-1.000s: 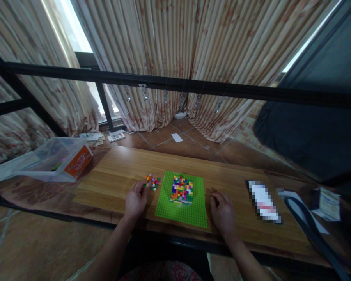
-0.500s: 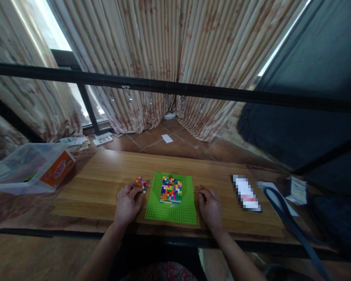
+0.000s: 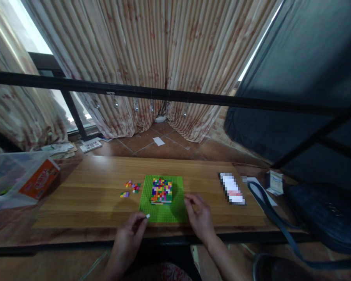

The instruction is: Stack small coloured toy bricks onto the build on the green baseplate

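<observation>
A green studded baseplate [image 3: 178, 214] lies on the wooden board. Near its middle stands a block of many-coloured small bricks [image 3: 162, 191], laid in layers. My left hand [image 3: 128, 233] is at the plate's front left corner, thumb and forefinger closed on a tiny white brick [image 3: 148, 216]. Beside the plate's right edge is my right hand [image 3: 201, 218], its fingers loosely bent with a gap between thumb and forefinger. I make out nothing in it. Left of the plate lie loose coloured bricks [image 3: 135, 187] and a small joined yellow and purple piece [image 3: 124, 194].
A phone [image 3: 232, 189], blurred out, lies on the wooden board [image 3: 90, 183] at right. Beyond it are a dark strap [image 3: 276, 216], a small box [image 3: 274, 182] and a dark bag [image 3: 321, 214]. A clear plastic bin [image 3: 14, 175] stands at left. A black bar [image 3: 152, 93] crosses above.
My left hand has moved from the loose bricks toward the front of the plate, now with a white brick. My right hand's fingers have loosened near the plate's edge. The view has shifted right.
</observation>
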Action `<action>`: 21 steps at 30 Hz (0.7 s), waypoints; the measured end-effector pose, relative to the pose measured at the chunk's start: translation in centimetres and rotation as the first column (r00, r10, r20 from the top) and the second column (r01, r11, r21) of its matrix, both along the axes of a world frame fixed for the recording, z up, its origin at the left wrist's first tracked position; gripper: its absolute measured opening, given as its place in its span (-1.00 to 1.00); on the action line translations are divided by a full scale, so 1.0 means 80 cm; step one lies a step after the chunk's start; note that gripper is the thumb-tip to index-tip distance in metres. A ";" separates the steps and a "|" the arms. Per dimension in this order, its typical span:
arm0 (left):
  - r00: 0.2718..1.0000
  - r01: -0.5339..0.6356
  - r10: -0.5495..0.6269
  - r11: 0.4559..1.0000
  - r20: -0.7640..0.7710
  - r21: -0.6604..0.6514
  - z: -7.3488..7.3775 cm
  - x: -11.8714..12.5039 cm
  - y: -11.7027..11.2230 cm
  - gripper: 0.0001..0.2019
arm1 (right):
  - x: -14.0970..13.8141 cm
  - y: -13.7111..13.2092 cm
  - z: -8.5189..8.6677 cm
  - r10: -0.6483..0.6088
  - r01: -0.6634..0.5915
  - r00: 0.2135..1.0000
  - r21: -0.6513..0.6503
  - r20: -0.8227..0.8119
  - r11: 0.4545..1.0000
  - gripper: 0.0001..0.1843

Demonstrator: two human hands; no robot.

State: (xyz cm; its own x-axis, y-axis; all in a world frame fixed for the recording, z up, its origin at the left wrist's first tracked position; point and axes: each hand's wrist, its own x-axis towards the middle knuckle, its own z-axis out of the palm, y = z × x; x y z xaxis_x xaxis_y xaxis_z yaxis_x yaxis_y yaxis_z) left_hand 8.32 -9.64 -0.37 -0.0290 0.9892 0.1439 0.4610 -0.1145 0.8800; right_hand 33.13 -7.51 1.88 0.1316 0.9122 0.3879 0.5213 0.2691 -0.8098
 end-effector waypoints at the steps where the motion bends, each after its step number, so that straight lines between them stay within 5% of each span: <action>1: 0.997 0.023 -0.020 0.999 0.070 -0.045 0.002 0.010 -0.010 -0.79 | -0.014 -0.017 0.013 0.100 -0.101 0.995 -0.051 -0.019 0.994 -0.78; 5: 0.919 0.252 -0.179 0.952 0.352 -0.175 0.005 0.036 -0.034 -0.74 | -0.060 -0.076 0.040 0.403 -0.414 0.910 -0.184 -0.095 0.891 -0.77; 11: 0.868 0.328 -0.163 0.897 0.470 -0.296 0.017 0.044 -0.055 -0.71 | -0.062 -0.101 0.027 0.245 -0.298 0.948 -0.303 -0.202 0.905 -0.85; 16: 0.840 0.349 -0.110 0.860 0.532 -0.373 0.032 0.046 -0.068 -0.70 | -0.054 -0.110 0.007 0.182 -0.386 0.875 -0.420 -0.449 0.821 -0.77; 21: 0.799 0.408 -0.080 0.800 0.596 -0.439 0.024 0.042 -0.082 -0.62 | -0.056 -0.125 -0.010 0.120 -0.466 0.790 -0.462 -0.601 0.755 -0.69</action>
State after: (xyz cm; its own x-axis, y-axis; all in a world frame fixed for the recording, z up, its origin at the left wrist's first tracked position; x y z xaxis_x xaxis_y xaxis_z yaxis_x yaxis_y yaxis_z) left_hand 11.66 -16.20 1.54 0.3169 0.8794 -0.3553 -0.0677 0.3946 0.9164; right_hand 28.66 -17.54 1.07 -0.1666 0.9545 -0.2473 -0.0354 -0.2564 -0.9659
